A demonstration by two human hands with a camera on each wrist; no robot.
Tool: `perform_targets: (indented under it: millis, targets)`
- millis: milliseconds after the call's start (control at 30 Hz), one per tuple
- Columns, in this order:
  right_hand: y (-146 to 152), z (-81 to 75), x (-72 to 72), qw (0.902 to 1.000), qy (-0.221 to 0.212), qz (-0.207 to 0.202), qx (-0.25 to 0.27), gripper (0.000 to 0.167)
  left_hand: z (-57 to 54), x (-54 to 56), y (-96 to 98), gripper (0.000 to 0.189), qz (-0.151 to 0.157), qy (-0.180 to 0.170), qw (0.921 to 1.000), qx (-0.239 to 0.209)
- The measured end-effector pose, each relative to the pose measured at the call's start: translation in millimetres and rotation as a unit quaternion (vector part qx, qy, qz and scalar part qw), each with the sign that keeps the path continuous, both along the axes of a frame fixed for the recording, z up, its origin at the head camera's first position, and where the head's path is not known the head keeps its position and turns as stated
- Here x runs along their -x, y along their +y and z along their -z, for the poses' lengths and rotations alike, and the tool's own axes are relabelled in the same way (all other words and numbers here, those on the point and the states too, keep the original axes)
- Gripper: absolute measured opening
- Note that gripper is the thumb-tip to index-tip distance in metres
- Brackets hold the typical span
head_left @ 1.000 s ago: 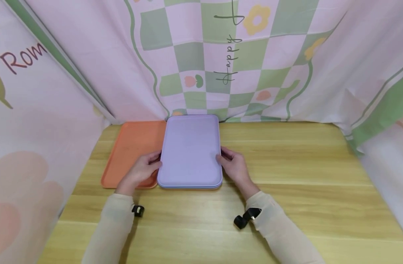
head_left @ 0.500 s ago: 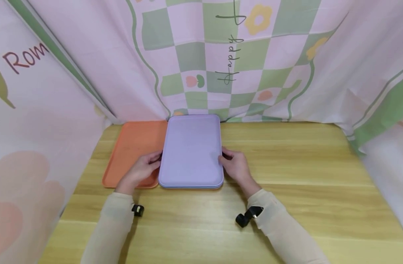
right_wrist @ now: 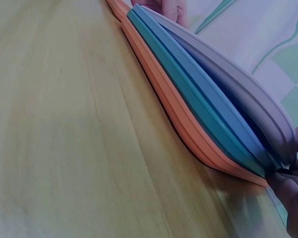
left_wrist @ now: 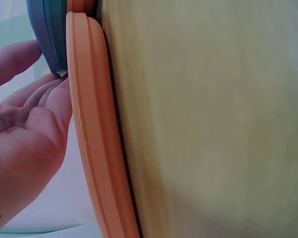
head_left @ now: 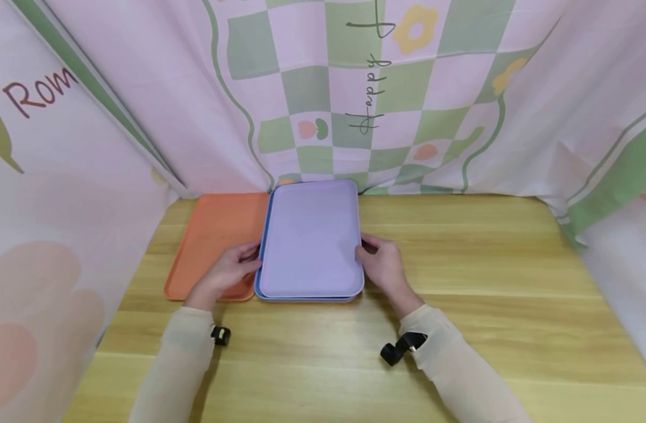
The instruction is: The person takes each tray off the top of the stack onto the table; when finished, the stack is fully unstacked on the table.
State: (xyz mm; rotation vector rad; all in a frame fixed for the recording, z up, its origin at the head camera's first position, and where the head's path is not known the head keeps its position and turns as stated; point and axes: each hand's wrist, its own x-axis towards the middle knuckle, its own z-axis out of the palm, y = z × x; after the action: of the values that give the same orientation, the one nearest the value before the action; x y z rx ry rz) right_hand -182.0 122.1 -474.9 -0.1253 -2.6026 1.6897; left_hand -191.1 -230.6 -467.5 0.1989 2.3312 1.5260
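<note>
A stack of shallow rectangular trays lies at the back of the table. On top is a light purple tray, its right side raised and shifted off the blue tray beneath. Lower down come a teal tray and an orange bottom tray. My right hand pinches the purple tray's right edge, thumb over the rim. At the stack's left edge my left hand holds the trays between thumb and fingers, its fingertips partly hidden. Under that hand lies a second orange tray.
The wooden table extends to the right and in front of the stack. A patterned curtain hangs right behind the trays, and another curtain closes the left side. A black wrist camera sits below the right hand.
The purple tray has slid right and its right side has come up with my right hand, baring the blue tray's left edge. My left hand has stayed in place.
</note>
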Motion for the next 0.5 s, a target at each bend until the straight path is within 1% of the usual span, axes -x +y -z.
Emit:
perform_targets:
  millis: [100, 233, 433, 500]
  targets:
    - [1.9, -0.6, -1.4, 0.9998, -0.007, 0.005, 0.018, 0.043, -1.9, -0.5, 0.3, 0.065, 0.003, -0.004, 1.0, 0.001]
    - [4.4, -0.9, -3.8, 0.9988, -0.016, 0.016, 0.043, 0.042, -2.1, 0.4, 0.3, 0.065, 0.003, 0.0, 0.9999, 0.01]
    - [8.0, 0.7, -6.8, 0.9976, -0.015, 0.038, 0.057, 0.041, -3.6, -0.8, 0.8, 0.065, -0.004, 0.001, 0.9997, 0.023]
    - [9.5, 1.3, -7.6, 0.9969, -0.015, 0.047, 0.061, 0.041, -2.6, -0.3, 0.9, 0.065, -0.006, 0.003, 0.9997, 0.025]
